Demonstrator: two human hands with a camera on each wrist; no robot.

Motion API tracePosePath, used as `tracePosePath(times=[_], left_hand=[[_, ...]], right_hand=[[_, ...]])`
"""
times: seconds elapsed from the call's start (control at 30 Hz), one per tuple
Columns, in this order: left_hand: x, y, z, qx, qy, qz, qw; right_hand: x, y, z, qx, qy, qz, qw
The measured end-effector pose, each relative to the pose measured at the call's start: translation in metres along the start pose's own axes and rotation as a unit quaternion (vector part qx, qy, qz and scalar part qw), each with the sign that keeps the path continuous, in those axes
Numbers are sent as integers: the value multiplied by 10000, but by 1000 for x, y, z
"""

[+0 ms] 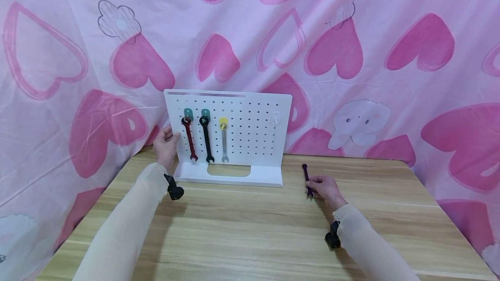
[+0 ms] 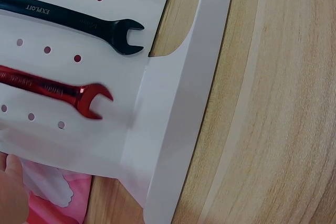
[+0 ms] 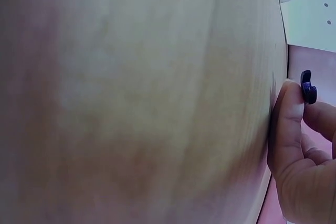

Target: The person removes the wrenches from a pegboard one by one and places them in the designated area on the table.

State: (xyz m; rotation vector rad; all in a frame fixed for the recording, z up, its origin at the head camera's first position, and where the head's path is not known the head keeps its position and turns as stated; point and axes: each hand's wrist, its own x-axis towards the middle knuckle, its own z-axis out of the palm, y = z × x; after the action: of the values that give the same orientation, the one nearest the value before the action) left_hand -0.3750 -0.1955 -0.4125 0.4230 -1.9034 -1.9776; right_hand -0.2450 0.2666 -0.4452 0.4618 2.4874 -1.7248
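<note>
A white pegboard stand [image 1: 250,142] stands upright on the table, and my left hand [image 1: 166,144] grips its left edge. On it hang a red wrench [image 1: 189,140], a black wrench [image 1: 206,140] and a silver wrench [image 1: 224,142], open ends down. The red wrench [image 2: 52,87] is nearest the left hand in the left wrist view. To the right of the stand, my right hand [image 1: 325,187] pinches a dark purple wrench [image 1: 305,172] near its lower end, between thumb and fingers. In the right wrist view only the open end of the purple wrench [image 3: 308,88] shows past the fingertips.
Two green hooks [image 1: 188,113] and a yellow hook [image 1: 223,121] bear the hung wrenches. A clear hook [image 1: 275,119] sits at the board's right side. The wooden table [image 1: 242,229] backs onto a pink heart-print cloth [image 1: 242,21].
</note>
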Motion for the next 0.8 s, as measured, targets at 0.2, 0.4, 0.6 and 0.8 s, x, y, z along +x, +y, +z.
tracePosePath(times=[0.2, 0.4, 0.6, 0.8], left_hand=[[-19, 20, 0, 306, 3, -145, 9994], [-15, 18, 1, 242, 6, -179, 9995], [-15, 16, 2, 246, 78, -107, 9996], [-13, 15, 1, 320, 33, -74, 9995]], right_hand=[[-2, -3, 1, -71, 22, 71, 9999], [-4, -5, 0, 48, -51, 13, 10000], [-4, -7, -1, -114, -92, -30, 9999], [-2, -7, 4, -393, 133, 107, 9991]])
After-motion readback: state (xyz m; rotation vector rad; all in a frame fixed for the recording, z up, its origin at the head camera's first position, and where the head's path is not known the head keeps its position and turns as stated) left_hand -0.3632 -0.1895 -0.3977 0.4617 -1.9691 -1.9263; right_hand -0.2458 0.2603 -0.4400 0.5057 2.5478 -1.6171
